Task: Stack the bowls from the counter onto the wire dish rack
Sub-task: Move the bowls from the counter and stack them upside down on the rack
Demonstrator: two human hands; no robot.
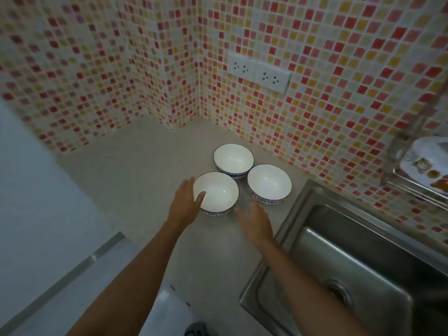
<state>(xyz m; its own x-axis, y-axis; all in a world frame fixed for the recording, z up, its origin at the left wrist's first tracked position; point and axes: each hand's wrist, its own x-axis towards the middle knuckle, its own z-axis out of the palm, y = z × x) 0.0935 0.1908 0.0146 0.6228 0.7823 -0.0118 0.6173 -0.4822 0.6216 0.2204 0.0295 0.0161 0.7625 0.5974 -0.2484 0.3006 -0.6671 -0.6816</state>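
Three white bowls with dark rims and blue patterned outsides sit in a cluster on the grey counter [135,180]: a near left bowl [219,191], a far bowl [233,159] and a right bowl [269,182]. My left hand [185,201] is at the left rim of the near left bowl, fingers apart, thumb over the rim edge. Just right of that bowl, my right hand [254,220] hovers with spread fingers, holding nothing. The wire dish rack [412,187] shows at the right edge above the sink, with a patterned dish [426,158] in it.
A steel sink [351,258] with a drain lies right of the bowls. Mosaic tiled walls meet in a corner behind the counter, with a double power socket [259,72]. The counter's front edge runs at the lower left.
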